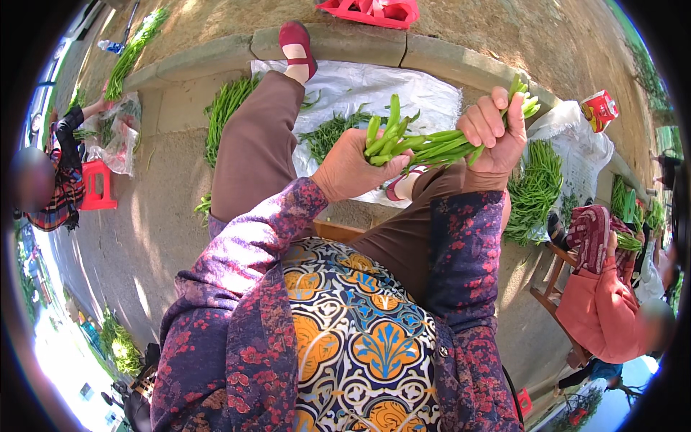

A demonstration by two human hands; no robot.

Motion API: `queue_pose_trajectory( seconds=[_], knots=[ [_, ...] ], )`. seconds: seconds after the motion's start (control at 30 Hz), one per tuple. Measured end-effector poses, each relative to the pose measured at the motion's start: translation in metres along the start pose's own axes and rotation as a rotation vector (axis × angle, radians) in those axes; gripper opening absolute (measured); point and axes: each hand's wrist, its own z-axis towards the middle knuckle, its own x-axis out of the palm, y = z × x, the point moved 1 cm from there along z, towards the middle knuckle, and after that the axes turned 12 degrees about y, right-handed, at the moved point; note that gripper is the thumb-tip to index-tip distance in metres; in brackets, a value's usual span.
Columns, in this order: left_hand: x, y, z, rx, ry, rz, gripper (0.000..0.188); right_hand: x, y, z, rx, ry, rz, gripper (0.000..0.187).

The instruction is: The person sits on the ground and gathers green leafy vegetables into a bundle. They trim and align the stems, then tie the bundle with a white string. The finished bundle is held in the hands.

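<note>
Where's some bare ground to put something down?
Mostly bare pavement lies between the red stool and the brown left trouser leg. Dirt past the kerb is open too, between the red bag and the carton. Crowded: the white sheet, strewn with greens, and the green pile at right.

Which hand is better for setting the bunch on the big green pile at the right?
Probably the right hand: both hold the green bunch, but it is nearer that pile than the left hand.

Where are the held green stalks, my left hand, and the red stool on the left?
Green stalks (440,147): head view, on their middle stretch.
Left hand (347,164): head view, on the back of it.
Red stool (98,168): head view, on its upper part.
</note>
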Motion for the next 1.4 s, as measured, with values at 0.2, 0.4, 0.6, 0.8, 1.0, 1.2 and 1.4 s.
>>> queue_pose_trajectory(
  seconds=[0.2, 0.4, 0.6, 0.8, 1.0, 1.2, 1.4],
  knots=[
    [-0.003, 0.000, 0.000, -0.030, -0.074, 0.066, 0.013, 0.002, 0.000, 0.000, 0.002, -0.002, -0.029, 0.032],
    [-0.014, 0.002, 0.006, -0.163, -0.237, -0.098, 0.011, 0.004, -0.006, 0.001, 0.002, -0.067, -0.193, 0.031],
    [-0.037, 0.003, 0.009, -0.160, -0.369, -0.364, 0.009, 0.003, 0.002, 0.001, -0.092, -0.093, -0.163, 0.030],
    [-0.074, 0.011, -0.003, -0.040, -0.439, -0.410, 0.014, -0.005, 0.022, -0.008, -0.303, -0.148, 0.093, 0.027],
    [-0.078, 0.014, -0.006, -0.065, -0.455, -0.286, 0.024, -0.007, 0.028, -0.010, -0.306, -0.139, 0.144, 0.027],
    [-0.056, 0.007, 0.004, -0.160, -0.386, -0.086, 0.018, -0.006, 0.017, -0.004, -0.225, -0.084, 0.171, 0.028],
    [-0.036, 0.014, 0.016, -0.084, -0.213, 0.057, 0.017, -0.002, -0.001, 0.001, -0.120, -0.080, 0.175, 0.031]
  ],
)
